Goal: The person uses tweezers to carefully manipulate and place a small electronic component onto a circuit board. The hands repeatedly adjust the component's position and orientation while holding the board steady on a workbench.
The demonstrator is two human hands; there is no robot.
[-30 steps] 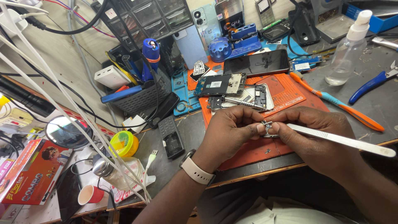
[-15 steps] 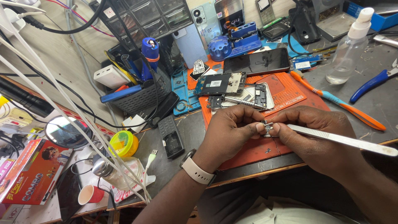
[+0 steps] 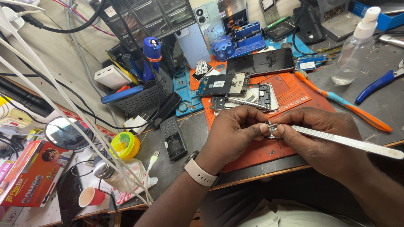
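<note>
Pose: both my forearms reach in from below, hands meeting over the orange mat (image 3: 290, 90) on the bench.
Left hand (image 3: 233, 132): fingers curled narrow, pinching the small metal part (image 3: 271, 129).
Right hand (image 3: 322, 138): closed around the tweezers (image 3: 349, 142), their tips at the part.
Part: just above the mat's near edge.

Both forearms enter from below and converge. Left hand (image 3: 233, 132): knuckles up, fingers curled, thumb and forefinger tips pinched together at its right edge; a pale band circles the left wrist. Right hand (image 3: 322, 141): back upward, fingers folded, thumb and forefinger closed in a pinch at its left edge. The two pinches meet tip to tip between the hands.
</note>
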